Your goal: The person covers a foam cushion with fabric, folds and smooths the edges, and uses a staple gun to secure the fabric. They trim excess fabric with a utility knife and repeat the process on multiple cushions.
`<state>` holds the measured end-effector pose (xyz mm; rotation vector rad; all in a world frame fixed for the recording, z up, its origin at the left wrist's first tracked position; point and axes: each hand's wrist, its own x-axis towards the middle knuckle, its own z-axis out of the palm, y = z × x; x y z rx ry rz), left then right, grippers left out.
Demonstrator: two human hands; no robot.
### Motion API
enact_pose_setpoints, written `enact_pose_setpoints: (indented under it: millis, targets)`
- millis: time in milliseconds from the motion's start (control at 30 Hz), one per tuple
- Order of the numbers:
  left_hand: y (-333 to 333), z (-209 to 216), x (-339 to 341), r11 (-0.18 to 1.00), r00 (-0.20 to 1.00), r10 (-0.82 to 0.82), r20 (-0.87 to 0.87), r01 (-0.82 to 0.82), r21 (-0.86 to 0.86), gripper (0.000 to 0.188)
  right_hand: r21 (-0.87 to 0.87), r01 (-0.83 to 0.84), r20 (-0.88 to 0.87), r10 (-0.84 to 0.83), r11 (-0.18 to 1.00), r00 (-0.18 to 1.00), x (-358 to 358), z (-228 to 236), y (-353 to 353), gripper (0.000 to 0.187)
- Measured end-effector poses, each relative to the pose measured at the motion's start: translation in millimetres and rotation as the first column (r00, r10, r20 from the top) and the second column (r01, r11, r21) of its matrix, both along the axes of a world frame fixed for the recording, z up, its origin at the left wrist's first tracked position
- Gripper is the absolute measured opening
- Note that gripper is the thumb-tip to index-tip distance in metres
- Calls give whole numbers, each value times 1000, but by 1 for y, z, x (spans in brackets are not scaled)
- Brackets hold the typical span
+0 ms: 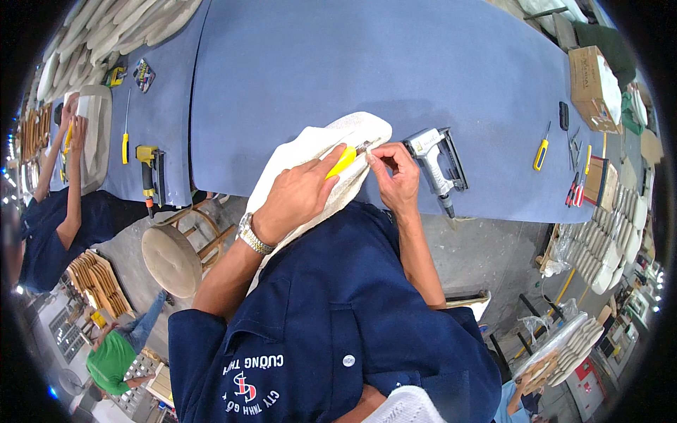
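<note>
Left grip holds one tool; one cushion beneath.

Cushion at the near edge of the tabletop
Just right lies a staple gun, farther right a screwdriver, a carton behind at the right end; left of the seam lie a second staple gun and, left of that, another screwdriver; a stool stands on the floor before them.

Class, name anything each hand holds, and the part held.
Left hand: a tool, by its yellow handle. Right hand: at the pad; any hold there cannot be told.
</note>
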<state>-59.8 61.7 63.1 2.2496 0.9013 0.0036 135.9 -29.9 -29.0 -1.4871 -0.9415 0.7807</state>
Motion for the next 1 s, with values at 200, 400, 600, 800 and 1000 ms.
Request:
enact_pose_setpoints:
  millis: [200,400,600,800,1000]
  targets:
    - [7,6,4,999,998,-38,-50,39,24,57,-7,-9,5,9,1000,1000,1,1,0,10]
    - [11,12,8,999,995,-55,-84,54,-3,57,-16,-6,17,6,1000,1000,3,0,0,9]
    - [11,3,3,999,999,-19,36,20,-40,54,-21,-18,-53,17,1000,998,5,-5,0,9]
    - [12,1,3,998,998,-3,55,7,-62,52,18,21,152,-23,1000,988,1,9,3,9]
    - [10,0,3,997,997,7,75,-1,-82,52,77,101,277,-119,992,954,-10,13,3,11]
